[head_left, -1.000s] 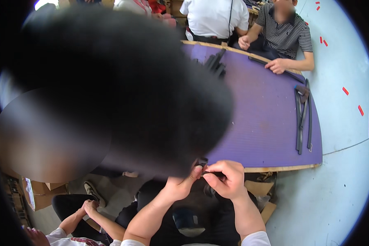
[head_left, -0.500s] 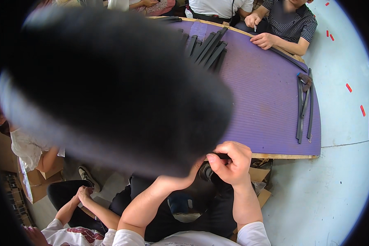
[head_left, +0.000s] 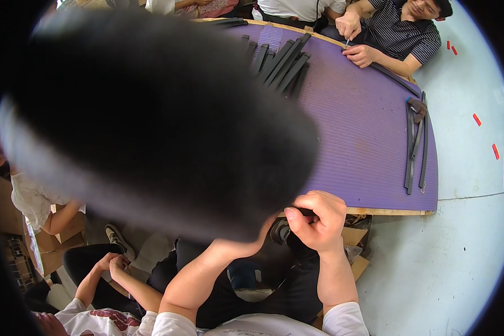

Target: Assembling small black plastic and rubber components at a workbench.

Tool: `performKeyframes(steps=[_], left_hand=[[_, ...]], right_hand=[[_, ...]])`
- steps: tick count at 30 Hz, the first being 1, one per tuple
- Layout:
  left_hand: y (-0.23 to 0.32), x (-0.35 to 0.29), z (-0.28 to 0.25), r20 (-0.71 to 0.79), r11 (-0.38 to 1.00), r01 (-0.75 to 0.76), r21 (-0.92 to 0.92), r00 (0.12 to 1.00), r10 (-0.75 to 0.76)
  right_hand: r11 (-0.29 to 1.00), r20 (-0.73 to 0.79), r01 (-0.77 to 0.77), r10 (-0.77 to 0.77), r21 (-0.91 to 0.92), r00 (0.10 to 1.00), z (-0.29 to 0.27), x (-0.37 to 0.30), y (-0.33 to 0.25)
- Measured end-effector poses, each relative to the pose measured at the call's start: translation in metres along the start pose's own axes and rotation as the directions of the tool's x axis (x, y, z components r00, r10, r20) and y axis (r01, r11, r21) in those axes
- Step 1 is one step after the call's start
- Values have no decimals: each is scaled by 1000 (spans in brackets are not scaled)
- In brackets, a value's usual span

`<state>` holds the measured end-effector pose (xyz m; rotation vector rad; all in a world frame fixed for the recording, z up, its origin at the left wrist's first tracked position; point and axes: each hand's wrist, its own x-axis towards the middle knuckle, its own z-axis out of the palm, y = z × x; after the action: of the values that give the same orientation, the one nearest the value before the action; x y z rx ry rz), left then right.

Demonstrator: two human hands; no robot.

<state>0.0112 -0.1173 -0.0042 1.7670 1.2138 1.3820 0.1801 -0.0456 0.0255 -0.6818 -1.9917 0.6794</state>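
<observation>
Near the table's front edge, my right hand [head_left: 320, 222] is closed, thumb against curled fingers. A black piece [head_left: 305, 211] shows between them, dark like the strips on the table; most of it is hidden. My left hand [head_left: 249, 245] lies just left of it, and its fingers are covered by a large blurred black shape [head_left: 168, 129] close to the camera. Beyond that shape, several black strips [head_left: 285, 61] lie piled on the purple ribbed mat [head_left: 358, 134]. More black strips [head_left: 411, 151] lie at the mat's right end, with a dark glove-like item [head_left: 416, 110] on them.
Across the table, a person in a striped shirt [head_left: 400, 39] works on a black strip with a thin tool. Other people sit at the far side and to my left. Cardboard boxes [head_left: 355, 235] stand under the table. Red pieces [head_left: 476, 119] lie on the pale floor.
My hands stay almost in place. Across the table, the person in the striped shirt has brought the tool down to the strip at the other hand.
</observation>
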Motion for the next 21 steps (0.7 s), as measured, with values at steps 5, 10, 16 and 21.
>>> performKeyframes(steps=[5,10,16,21], left_hand=[[-2,0,2,-8,1000,-1,1,1000,1],[-1,1,1,-6,1000,1,23,1000,-1],[-1,0,8,-49,997,-51,55,997,54],[-5,-5,11,-63,999,-11,45,998,14]], right_hand=[[1000,-2,13,-13,-7,1000,0,0,2],[1000,-10,7,-6,16,1000,3,1,-1],[1000,-15,-4,4,11,1000,2,-1,-2],[1000,-25,-16,16,-4,1000,3,-3,0]])
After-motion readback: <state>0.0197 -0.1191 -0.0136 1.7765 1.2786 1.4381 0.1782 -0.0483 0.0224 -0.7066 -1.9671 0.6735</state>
